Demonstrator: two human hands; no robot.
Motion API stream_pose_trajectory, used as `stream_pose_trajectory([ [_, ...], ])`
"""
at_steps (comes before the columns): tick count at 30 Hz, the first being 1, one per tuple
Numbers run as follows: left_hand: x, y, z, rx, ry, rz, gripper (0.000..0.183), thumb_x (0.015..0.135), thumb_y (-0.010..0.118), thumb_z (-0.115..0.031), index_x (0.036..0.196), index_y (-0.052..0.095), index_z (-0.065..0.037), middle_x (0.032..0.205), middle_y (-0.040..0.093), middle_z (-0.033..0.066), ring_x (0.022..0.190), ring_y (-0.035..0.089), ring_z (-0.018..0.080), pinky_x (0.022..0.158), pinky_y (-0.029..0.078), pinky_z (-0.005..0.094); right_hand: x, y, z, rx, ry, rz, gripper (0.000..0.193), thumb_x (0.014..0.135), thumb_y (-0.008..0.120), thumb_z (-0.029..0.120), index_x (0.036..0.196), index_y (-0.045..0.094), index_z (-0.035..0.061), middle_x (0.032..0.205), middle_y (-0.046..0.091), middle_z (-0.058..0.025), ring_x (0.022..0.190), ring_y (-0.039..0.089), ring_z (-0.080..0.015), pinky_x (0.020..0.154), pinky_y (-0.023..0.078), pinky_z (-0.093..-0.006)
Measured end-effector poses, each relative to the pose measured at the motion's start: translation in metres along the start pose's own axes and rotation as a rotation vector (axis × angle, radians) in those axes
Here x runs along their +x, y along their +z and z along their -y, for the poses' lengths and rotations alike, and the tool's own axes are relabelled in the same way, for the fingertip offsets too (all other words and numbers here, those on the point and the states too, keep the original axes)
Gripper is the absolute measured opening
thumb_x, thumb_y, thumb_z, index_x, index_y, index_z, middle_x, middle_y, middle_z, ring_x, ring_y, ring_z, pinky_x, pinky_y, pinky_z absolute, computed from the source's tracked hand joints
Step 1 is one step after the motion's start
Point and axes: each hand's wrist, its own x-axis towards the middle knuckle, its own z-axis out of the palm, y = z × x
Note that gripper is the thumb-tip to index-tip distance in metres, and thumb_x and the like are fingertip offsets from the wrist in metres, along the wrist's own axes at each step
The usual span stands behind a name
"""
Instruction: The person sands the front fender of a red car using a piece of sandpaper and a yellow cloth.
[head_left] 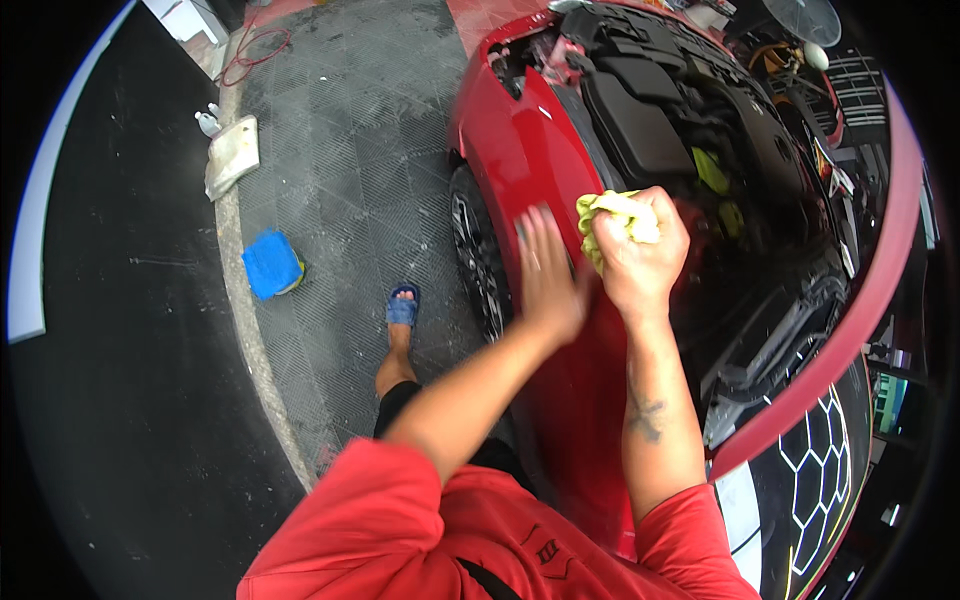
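Note:
A yellow cloth [622,215] is bunched in my right hand [645,255], its fingers closed around it above the fender's inner edge. My left hand [548,275], a little smeared by motion, has its fingers stretched out over the red car fender [545,150]. Whether its palm touches the paint, I cannot tell. To the right of my hands lies the car's exposed engine bay, with a black engine cover [635,125]. Below the fender shows the front wheel [475,240].
The raised red hood's edge [880,310] curves along the right. On the grey tiled floor [350,130] stands a bucket topped with a blue cloth [272,265]. A whitish bag [232,158] and a red hose [245,65] lie by the left curb. A black wall [130,300] rises beyond.

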Motion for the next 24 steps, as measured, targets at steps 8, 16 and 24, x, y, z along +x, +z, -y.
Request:
stream_pose_trajectory([
  [8, 0.171, -0.025, 0.098, -0.286, -0.274, 0.057, 0.097, 0.115, 0.032, -0.064, 0.171, 0.012, 0.012, 0.18, 0.01, 0.0358, 0.17, 0.007, 0.0456, 0.138, 0.008, 0.0552, 0.101, 0.048, -0.027, -0.345, -0.173, 0.111, 0.02, 0.077, 0.082, 0.006, 0.092, 0.07, 0.0012, 0.092, 0.068, -0.0122, 0.081, 0.067, -0.0269, 0.075, 0.055, -0.0376],
  [16, 0.054, -0.041, 0.036, -0.36, -0.075, 0.354, 0.102, 0.111, 0.051, -0.054, 0.169, 0.006, 0.017, 0.176, 0.003, 0.0441, 0.166, -0.003, 0.058, 0.135, 0.005, 0.0659, 0.084, 0.047, -0.076, -0.678, -0.191, 0.235, 0.031, 0.071, 0.085, 0.006, 0.097, 0.068, 0.0092, 0.112, 0.072, -0.0134, 0.105, 0.068, -0.0363, 0.091, 0.051, -0.0493],
  [24, 0.289, -0.01, 0.174, -0.417, -0.537, 0.093, 0.097, 0.115, 0.033, -0.063, 0.17, 0.012, 0.015, 0.178, 0.012, 0.0382, 0.17, 0.008, 0.0459, 0.138, 0.007, 0.0529, 0.099, 0.059, -0.076, -0.652, -0.202, 0.295, 0.033, 0.072, 0.087, 0.004, 0.097, 0.067, 0.0102, 0.11, 0.071, -0.0141, 0.104, 0.068, -0.0356, 0.092, 0.054, -0.0488],
])
